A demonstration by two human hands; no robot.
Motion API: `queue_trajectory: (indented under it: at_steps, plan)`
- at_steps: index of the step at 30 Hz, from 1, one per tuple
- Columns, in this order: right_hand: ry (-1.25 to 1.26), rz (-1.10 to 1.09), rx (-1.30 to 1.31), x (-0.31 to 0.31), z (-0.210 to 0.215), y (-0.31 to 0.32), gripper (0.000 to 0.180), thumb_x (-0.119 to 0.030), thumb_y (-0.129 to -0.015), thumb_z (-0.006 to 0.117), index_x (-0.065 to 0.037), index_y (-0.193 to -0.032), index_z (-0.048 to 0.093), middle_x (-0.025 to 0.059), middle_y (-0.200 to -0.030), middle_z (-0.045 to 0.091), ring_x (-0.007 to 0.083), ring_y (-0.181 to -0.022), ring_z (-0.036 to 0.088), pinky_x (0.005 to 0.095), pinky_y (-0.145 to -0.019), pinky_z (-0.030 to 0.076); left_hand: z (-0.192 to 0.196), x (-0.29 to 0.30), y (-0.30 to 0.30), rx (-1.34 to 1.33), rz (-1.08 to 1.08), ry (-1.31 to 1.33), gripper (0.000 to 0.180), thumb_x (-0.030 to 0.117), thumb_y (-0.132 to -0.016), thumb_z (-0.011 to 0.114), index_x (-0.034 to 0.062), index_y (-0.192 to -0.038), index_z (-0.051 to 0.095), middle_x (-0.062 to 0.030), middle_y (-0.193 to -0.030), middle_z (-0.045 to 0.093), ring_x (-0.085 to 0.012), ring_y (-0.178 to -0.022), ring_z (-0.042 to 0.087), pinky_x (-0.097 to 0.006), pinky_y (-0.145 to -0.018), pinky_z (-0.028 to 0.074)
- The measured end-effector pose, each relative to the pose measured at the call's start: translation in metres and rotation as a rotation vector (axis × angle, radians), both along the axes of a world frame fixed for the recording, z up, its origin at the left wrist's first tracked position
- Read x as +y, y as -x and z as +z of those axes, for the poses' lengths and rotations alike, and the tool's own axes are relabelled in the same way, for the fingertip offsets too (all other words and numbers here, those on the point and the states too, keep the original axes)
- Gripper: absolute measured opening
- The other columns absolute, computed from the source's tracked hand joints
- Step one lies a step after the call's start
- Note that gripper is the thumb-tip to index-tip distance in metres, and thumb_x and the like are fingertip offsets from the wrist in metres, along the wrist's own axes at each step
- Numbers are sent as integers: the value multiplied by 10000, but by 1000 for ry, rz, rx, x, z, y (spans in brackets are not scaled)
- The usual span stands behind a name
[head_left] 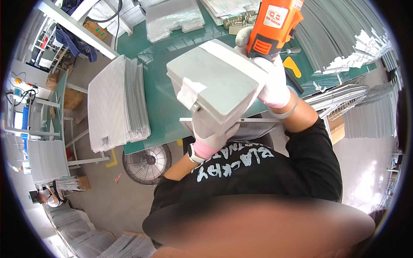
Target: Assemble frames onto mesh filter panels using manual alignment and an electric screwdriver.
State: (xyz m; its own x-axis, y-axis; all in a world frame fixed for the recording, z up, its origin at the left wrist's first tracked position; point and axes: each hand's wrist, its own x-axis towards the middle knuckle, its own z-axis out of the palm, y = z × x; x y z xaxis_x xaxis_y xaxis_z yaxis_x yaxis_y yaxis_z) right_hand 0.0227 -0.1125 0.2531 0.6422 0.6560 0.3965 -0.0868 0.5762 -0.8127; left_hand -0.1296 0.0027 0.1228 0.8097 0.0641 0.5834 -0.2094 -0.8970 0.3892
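Note:
A grey plastic box (219, 77) with white tape on its lid and corner fills the middle of the view. It covers part of both hands. My left hand (213, 141), in a white and pink glove, is at its lower end with the fingers curled; what they grip is hidden. Up at the right, my gloved right hand (275, 81) is closed round the dark end of an orange power tool (272, 28), whose body stands upright above it. The edge of a light-framed panel (258, 122) shows between my body and the table.
On the green table (161, 94) lie white mesh sheets (114, 103), bubble-wrapped goods (174, 21), a yellow scraper (292, 67) and a dark-handled tool (294, 81). Grey strips (340, 30) are piled at the far right. A floor fan (147, 163) stands beside the table.

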Motion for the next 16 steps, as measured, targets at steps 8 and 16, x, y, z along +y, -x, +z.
queue_trajectory:
  at_steps: [8, 16]
  plan:
    - [257, 71, -102, -11, 44, -24, 310, -192, -923, 549, -50, -1199, 551, 71, -1000, 604, 142, -951, 581, 303, -838, 470, 49, -3, -3, -32, 45, -60, 329, 273, -681, 766, 172, -985, 692, 0, -752, 634, -229, -674, 619, -395, -619, 459]
    - [22, -829, -751, -27, 146, -91, 518, -141, -912, 624, 22, -1360, 424, 120, -1206, 545, 179, -1096, 534, 289, -929, 442, 49, 21, -14, 32, 71, -166, 286, 334, -689, 759, 128, -862, 662, -25, -588, 544, -234, -580, 573, -400, -561, 407]
